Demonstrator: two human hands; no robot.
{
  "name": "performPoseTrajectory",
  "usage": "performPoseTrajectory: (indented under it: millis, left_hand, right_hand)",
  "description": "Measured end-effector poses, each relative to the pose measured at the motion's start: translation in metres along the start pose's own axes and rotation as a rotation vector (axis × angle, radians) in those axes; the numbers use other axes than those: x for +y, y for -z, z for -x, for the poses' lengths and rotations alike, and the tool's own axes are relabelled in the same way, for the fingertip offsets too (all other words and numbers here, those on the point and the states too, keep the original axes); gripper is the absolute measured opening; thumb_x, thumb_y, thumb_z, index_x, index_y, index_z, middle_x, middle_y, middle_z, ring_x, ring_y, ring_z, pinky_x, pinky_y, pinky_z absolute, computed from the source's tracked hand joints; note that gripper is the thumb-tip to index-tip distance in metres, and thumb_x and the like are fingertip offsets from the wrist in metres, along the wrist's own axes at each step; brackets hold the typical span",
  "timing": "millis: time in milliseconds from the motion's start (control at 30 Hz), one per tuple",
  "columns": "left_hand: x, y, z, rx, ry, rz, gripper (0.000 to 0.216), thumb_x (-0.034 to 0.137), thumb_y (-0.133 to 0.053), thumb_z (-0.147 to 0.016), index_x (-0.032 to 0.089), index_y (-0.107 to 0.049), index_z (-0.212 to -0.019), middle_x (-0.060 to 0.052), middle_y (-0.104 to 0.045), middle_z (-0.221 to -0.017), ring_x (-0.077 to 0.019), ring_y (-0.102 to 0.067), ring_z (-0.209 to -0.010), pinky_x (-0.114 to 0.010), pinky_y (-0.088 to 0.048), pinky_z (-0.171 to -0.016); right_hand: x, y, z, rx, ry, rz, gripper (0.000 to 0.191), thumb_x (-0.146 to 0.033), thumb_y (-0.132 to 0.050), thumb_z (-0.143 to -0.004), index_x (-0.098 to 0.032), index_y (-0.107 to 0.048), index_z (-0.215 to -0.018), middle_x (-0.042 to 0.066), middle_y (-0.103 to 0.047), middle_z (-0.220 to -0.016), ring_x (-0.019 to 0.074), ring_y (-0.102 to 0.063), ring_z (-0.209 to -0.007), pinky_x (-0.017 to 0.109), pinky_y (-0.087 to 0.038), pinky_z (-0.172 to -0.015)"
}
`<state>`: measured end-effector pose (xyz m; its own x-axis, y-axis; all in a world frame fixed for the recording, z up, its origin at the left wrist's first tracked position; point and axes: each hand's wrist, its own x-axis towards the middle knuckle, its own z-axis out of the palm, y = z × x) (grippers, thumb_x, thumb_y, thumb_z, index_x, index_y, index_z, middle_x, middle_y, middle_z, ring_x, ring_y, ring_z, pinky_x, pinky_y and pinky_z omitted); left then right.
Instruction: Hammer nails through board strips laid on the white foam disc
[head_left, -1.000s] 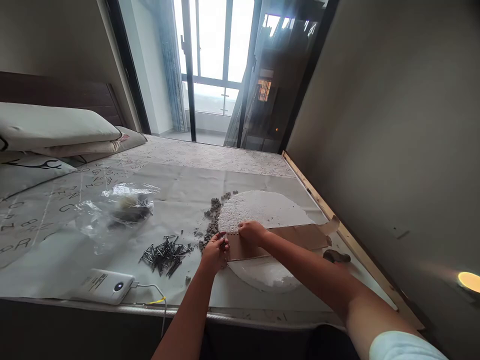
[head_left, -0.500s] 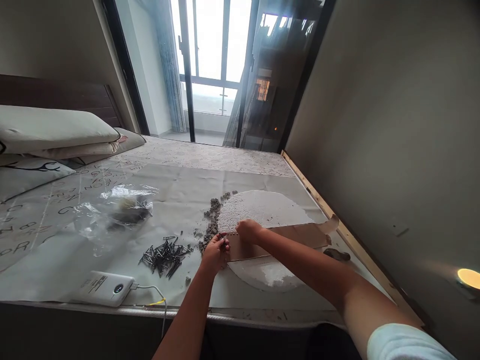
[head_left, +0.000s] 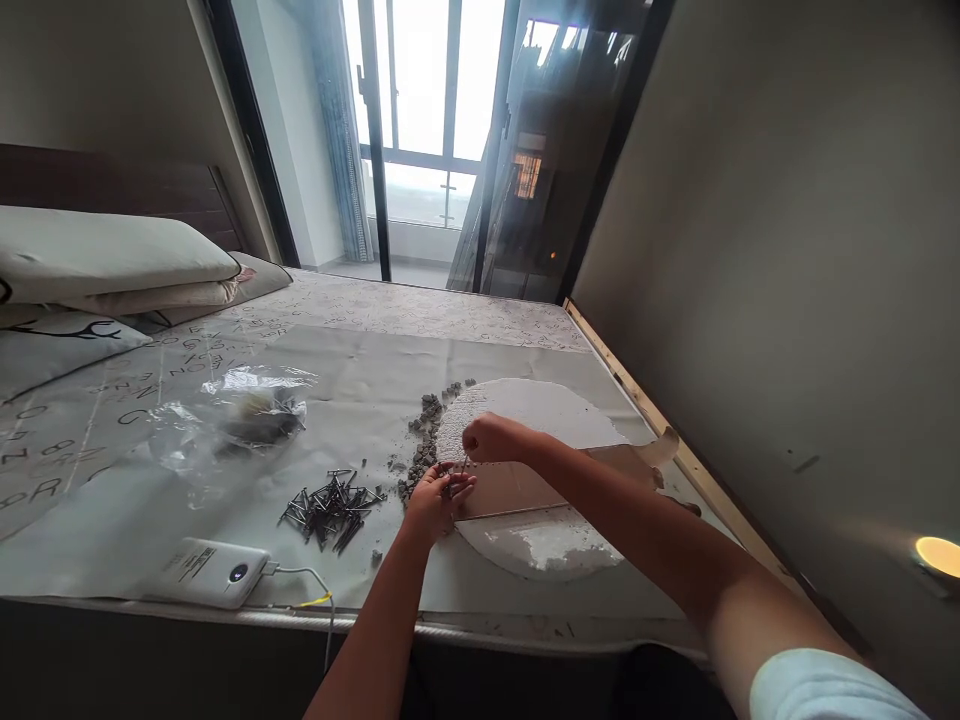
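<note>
A white round foam board (head_left: 555, 410) lies on the grey sheet with a brown cardboard strip (head_left: 510, 488) across it. My right hand (head_left: 495, 438) is closed above the strip's left end, and a thin nail points down from its fingers. Close beside it, at the strip's left edge, my left hand (head_left: 431, 500) has its fingers curled around small dark pieces that look like nails. Its fingertips are near the nail's lower end. A row of small holes shows along the strip's far edge. Left of my left hand is a pile of dark nails (head_left: 330, 510).
Grey crumbled lumps (head_left: 426, 440) line the board's left edge. A clear plastic bag (head_left: 255, 410) with dark contents lies farther left. Near the front edge are a white power bank (head_left: 214, 572) and its cable (head_left: 311, 572). A wooden rail (head_left: 630, 385) runs along the right wall.
My right hand has risen off the cardboard and moved slightly left, uncovering the thin nail below it. The fingers of my left hand have stretched a little to the right.
</note>
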<state>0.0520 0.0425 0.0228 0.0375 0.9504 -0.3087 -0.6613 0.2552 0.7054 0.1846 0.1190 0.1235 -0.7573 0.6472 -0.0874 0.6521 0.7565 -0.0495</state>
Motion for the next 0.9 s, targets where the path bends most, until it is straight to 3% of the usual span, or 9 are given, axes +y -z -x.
performPoseTrajectory:
  millis: [100,200,400,533,667,900]
  left_hand:
    - [0.003,-0.002,0.004,-0.065,0.030,-0.009,0.021,0.005,-0.049,-0.077,0.014,-0.046,-0.096,-0.009,-0.065,-0.076,-0.0192,-0.067,-0.076,-0.032,-0.052,-0.074]
    - [0.004,-0.001,0.007,-0.127,0.070,-0.005,0.023,0.006,-0.053,-0.075,0.014,-0.048,-0.095,-0.006,-0.063,-0.073,-0.0137,-0.064,-0.063,-0.025,-0.050,-0.061]
    - [0.003,0.004,0.005,-0.184,0.078,0.015,0.027,0.005,-0.062,-0.068,0.015,-0.052,-0.091,0.001,-0.056,-0.064,-0.0057,-0.052,-0.049,-0.015,-0.041,-0.046]
    - [0.003,0.006,0.001,-0.114,0.065,0.020,0.032,0.005,-0.061,-0.071,0.015,-0.052,-0.100,0.000,-0.059,-0.067,-0.0078,-0.058,-0.055,-0.018,-0.046,-0.053]
    - [0.003,0.009,-0.005,0.021,0.040,0.033,0.033,-0.002,-0.051,-0.073,0.013,-0.049,-0.103,-0.006,-0.064,-0.075,-0.0130,-0.065,-0.069,-0.024,-0.052,-0.068]
    - [-0.001,0.015,-0.011,0.008,0.017,0.078,0.038,-0.007,-0.046,-0.070,0.012,-0.048,-0.103,-0.009,-0.066,-0.081,-0.0193,-0.067,-0.083,-0.033,-0.052,-0.084]
  right_hand:
    - [-0.007,-0.005,-0.004,-0.020,0.051,-0.061,0.019,-0.015,-0.053,-0.070,-0.012,-0.072,-0.072,0.003,-0.066,-0.063,0.0072,-0.041,-0.053,0.021,-0.027,-0.050]
    - [-0.012,-0.013,-0.006,-0.029,0.057,-0.095,0.021,-0.016,-0.052,-0.071,-0.011,-0.072,-0.069,0.003,-0.064,-0.058,0.0073,-0.036,-0.051,0.022,-0.023,-0.047]
    - [-0.006,-0.021,-0.008,-0.066,0.020,-0.147,0.022,-0.028,-0.056,-0.078,-0.015,-0.073,-0.083,-0.001,-0.065,-0.062,0.0058,-0.044,-0.050,0.018,-0.028,-0.047]
    - [0.008,-0.024,-0.006,-0.032,-0.051,-0.078,0.030,-0.023,-0.042,-0.089,-0.012,-0.069,-0.097,0.005,-0.069,-0.077,0.0082,-0.056,-0.063,0.018,-0.038,-0.058]
    - [0.017,-0.039,-0.002,-0.050,-0.081,0.061,0.020,-0.022,-0.049,-0.089,-0.011,-0.066,-0.089,0.007,-0.066,-0.091,0.0146,-0.060,-0.082,0.028,-0.047,-0.072]
    - [0.011,-0.065,-0.001,-0.153,-0.042,0.228,0.022,-0.029,-0.054,-0.087,-0.011,-0.060,-0.100,0.006,-0.062,-0.100,0.0164,-0.061,-0.087,0.035,-0.051,-0.076]
